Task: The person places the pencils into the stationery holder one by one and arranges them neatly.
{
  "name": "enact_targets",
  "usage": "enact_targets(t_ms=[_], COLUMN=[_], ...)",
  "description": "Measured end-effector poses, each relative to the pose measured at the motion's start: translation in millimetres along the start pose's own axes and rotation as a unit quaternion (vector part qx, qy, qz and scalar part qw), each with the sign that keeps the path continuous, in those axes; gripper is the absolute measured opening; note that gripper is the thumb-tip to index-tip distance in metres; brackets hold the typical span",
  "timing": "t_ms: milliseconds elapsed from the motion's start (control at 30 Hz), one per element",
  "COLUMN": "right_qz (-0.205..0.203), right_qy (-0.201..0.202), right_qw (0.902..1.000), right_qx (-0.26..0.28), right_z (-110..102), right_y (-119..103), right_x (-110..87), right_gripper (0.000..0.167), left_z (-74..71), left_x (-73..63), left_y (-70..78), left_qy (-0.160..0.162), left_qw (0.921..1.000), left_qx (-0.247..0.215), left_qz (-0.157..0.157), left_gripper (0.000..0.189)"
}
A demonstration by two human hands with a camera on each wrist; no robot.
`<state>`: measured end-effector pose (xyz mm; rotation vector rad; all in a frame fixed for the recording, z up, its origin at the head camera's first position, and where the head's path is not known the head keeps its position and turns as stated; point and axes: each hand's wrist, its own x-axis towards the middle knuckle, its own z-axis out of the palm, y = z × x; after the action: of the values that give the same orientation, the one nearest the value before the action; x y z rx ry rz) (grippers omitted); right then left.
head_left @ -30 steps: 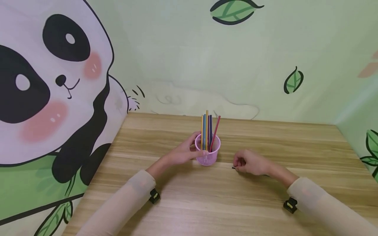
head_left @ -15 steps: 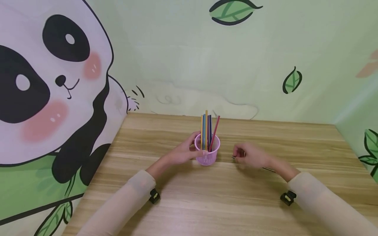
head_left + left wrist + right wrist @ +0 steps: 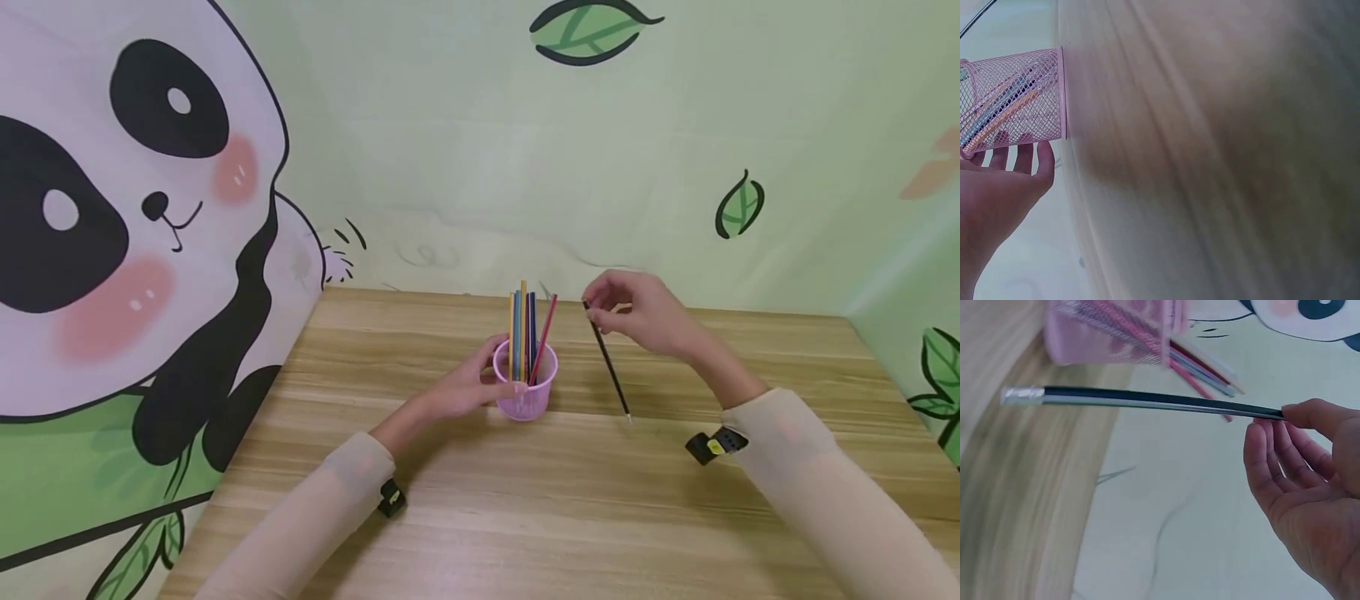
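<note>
A pink mesh pencil cup (image 3: pixel 525 407) stands upright on the table, with several coloured pencils (image 3: pixel 519 329) in it. My left hand (image 3: pixel 463 390) holds it from the left side, thumb at the front and the other fingers partly behind. In the left wrist view, fingertips touch the mesh of the cup (image 3: pixel 1035 94). To the right of the cup, my right hand (image 3: pixel 641 315) pinches a dark pencil (image 3: pixel 609 362) by its upper end between thumb and fingers. The pencil slants downward, its silver-coloured end (image 3: pixel 1022 395) lowest, apart from the cup.
The wooden table (image 3: pixel 480 517) meets a pale green wall (image 3: pixel 450 150) behind the cup. A panda picture (image 3: pixel 180 250) covers the wall on the left. Each sleeve carries a small black wrist camera (image 3: pixel 716 446).
My right hand has lifted the dark pencil off the table, up and away towards the wall, and the pencil now hangs downward. My left hand and the cup have stayed in place.
</note>
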<state>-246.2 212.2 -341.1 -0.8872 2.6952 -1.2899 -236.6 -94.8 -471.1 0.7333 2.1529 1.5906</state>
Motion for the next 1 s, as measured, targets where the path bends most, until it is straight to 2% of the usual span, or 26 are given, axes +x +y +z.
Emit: enact_targets(t_ms=[300,467,633,767,1000], right_qz=[-0.018,-0.03,-0.021,-0.012,-0.009], right_qy=[0.069,0.119,0.157,0.163,0.139], right_qw=[0.9954,0.9878,0.978,0.9734,0.975], right_qx=[0.064,0.096,0.135,0.16,0.173], right_z=[2.4,4.0,9.7,17.9,37.1], right_y=[-25.4,-34.3,-35.3,-32.2,-24.8], right_x=[26.7,35.5,41.8,44.4,48.5], right_gripper=[0.018,0.019,0.019,0.019,0.019], left_z=[-0.6,-0.9,-0.9,-0.3,0.0], left_x=[-0.4,0.0,0.9,1.6,1.6], left_y=[0.0,-0.1,-0.3,-0.1,-0.4], left_qy=[0.004,0.001,-0.001,-0.005,-0.004], left_qw=[1.0,1.0,1.0,1.0,0.9999], left_qx=[0.006,0.006,0.005,0.001,-0.013], left_qz=[-0.003,-0.004,0.001,0.004,0.006], left_gripper=[0.083,0.084,0.084,0.084,0.083])
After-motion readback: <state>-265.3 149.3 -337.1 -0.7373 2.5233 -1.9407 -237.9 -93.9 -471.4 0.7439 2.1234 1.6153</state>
